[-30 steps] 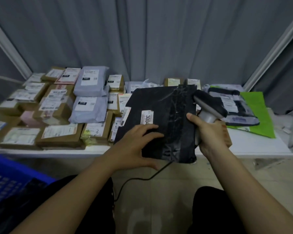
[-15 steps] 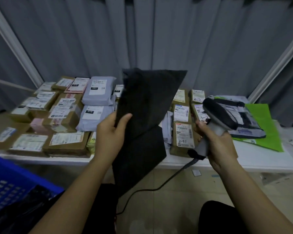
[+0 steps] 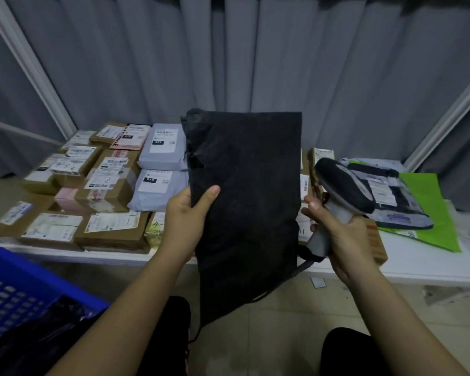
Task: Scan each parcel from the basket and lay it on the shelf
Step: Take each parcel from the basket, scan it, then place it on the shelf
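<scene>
- Gripping black parcel upright by its left edge w/ left hand, thumb in front.
- Clutching scanner handle in right hand, just right of parcel, above near shelf edge.

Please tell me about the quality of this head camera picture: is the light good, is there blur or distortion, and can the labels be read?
Head view: light is dim and flat; the black parcel held by the left hand shows almost no surface detail. Wide-angle distortion bends the white frame post near the edge. Labels on the shelf's boxes are soft; only big marks such as 010 read. The scanner in the right hand is fairly sharp.
</scene>
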### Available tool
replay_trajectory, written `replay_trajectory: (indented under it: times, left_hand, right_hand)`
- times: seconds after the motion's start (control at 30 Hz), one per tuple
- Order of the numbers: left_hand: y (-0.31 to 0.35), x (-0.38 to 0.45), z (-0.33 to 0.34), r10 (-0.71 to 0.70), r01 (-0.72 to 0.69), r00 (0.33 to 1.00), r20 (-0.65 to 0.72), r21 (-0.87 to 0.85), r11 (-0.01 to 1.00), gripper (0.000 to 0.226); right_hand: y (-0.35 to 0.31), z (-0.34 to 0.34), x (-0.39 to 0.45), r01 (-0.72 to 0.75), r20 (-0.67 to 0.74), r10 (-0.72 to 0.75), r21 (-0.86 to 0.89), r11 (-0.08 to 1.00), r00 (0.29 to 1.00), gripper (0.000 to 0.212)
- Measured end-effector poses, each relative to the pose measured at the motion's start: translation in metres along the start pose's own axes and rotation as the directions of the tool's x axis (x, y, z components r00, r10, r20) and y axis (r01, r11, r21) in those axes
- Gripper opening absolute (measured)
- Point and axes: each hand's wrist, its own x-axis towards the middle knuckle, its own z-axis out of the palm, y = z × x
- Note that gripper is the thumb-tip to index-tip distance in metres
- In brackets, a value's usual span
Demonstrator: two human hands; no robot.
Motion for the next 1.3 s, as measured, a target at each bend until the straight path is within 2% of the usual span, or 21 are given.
replay_trajectory:
  times: [0.1,0.2,0.23,0.3,0.4,0.43,0.5,0.6,0.67,0.73,0.8,0.83,0.87,0.93,0.97,1.03,1.1,1.13,1.2,1.23,1.3]
  left_hand:
    - [0.001,-0.005,0.008,0.05,-0.052,0.998,0.048,0.043,0.998,0.011]
    - [0.004,-0.014,0.019,0.298,-0.327,0.942,0.154,0.228,0.917,0.007]
    - [0.005,-0.016,0.021,0.418,-0.465,0.884,0.208,0.301,0.833,0.009]
    - [0.004,-0.016,0.023,0.58,-0.686,0.726,0.369,0.438,0.581,0.019]
    - [0.001,-0.014,0.021,0.635,-0.797,0.562,0.53,0.554,0.243,0.033]
    - [0.002,-0.015,0.019,0.65,-0.813,0.514,0.56,0.559,0.162,0.035]
    - [0.005,-0.016,0.016,0.672,-0.841,0.421,0.609,0.54,0.037,0.033]
    - [0.012,-0.018,0.007,0.657,-0.857,0.365,0.66,0.513,-0.038,0.035]
    - [0.012,-0.018,-0.002,0.608,-0.84,0.418,0.675,0.543,-0.025,0.047]
    - [0.011,-0.02,-0.014,0.49,-0.778,0.57,0.66,0.625,0.063,0.073]
    - [0.016,-0.026,-0.031,0.302,-0.626,0.779,0.549,0.704,0.334,0.102]
    - [0.021,-0.029,-0.038,0.185,-0.512,0.851,0.492,0.697,0.501,0.114]
    - [0.028,-0.033,-0.043,0.097,-0.397,0.887,0.452,0.638,0.66,0.117]
    - [0.043,-0.034,-0.049,0.002,-0.151,0.939,0.345,0.407,0.901,0.091]
    - [0.049,-0.034,-0.049,-0.037,-0.045,0.963,0.268,0.295,0.955,0.073]
    - [0.058,-0.03,-0.05,-0.137,0.118,0.979,0.153,0.126,0.985,0.045]
    - [0.061,-0.022,-0.052,-0.224,0.219,0.964,0.143,0.054,0.974,0.026]
    - [0.062,-0.02,-0.052,-0.252,0.246,0.954,0.162,0.056,0.968,0.022]
    - [0.067,-0.021,-0.049,-0.266,0.257,0.947,0.182,0.07,0.964,0.022]
    - [0.069,-0.022,-0.045,-0.256,0.246,0.949,0.184,0.073,0.966,0.021]
    - [0.073,-0.026,-0.032,-0.225,0.215,0.954,0.197,0.069,0.974,0.017]
  right_hand:
    - [0.003,0.01,-0.008,0.007,0.053,-0.007,0.0,1.0,0.999,0.019]
    - [0.0,0.021,-0.015,0.013,0.064,-0.018,0.078,0.997,0.998,0.02]
    - [-0.002,0.021,-0.016,0.023,0.056,-0.03,0.128,0.991,0.998,0.029]
    - [-0.009,0.018,-0.016,0.016,0.017,-0.021,0.225,0.974,1.0,0.058]
    - [-0.023,0.009,-0.014,-0.019,-0.034,0.031,0.309,0.951,0.999,0.09]
    - [-0.029,0.008,-0.015,-0.029,-0.029,0.04,0.317,0.948,0.999,0.09]
    - [-0.036,0.005,-0.019,-0.042,-0.021,0.051,0.324,0.945,0.998,0.068]
    - [-0.041,0.006,-0.028,-0.119,-0.068,0.142,0.268,0.956,0.988,0.039]
    - [-0.04,0.006,-0.031,-0.148,-0.081,0.178,0.286,0.947,0.981,0.033]
    - [-0.04,0.006,-0.035,-0.141,-0.111,0.184,0.314,0.939,0.977,0.036]
    - [-0.04,0.005,-0.039,-0.123,-0.13,0.171,0.316,0.941,0.977,0.035]
    - [-0.039,0.005,-0.04,-0.113,-0.135,0.162,0.312,0.943,0.977,0.032]
    - [-0.039,0.004,-0.042,-0.107,-0.139,0.155,0.304,0.947,0.978,0.029]
    - [-0.039,0.005,-0.046,-0.108,-0.121,0.148,0.285,0.952,0.982,0.032]
    - [-0.039,0.006,-0.049,-0.114,-0.096,0.146,0.283,0.952,0.985,0.039]
    - [-0.037,0.007,-0.052,-0.124,-0.062,0.145,0.26,0.958,0.987,0.051]
    - [-0.039,0.007,-0.056,-0.107,-0.075,0.121,0.172,0.979,0.99,0.034]
    - [-0.04,0.007,-0.059,-0.09,-0.118,0.097,0.064,0.994,0.988,0.026]
    - [-0.042,0.006,-0.065,-0.062,-0.215,0.021,-0.188,0.98,0.976,0.03]
    - [-0.04,0.004,-0.068,-0.05,-0.238,-0.009,-0.241,0.969,0.971,0.034]
    - [-0.036,0.006,-0.078,-0.035,-0.209,-0.011,-0.211,0.977,0.978,0.026]
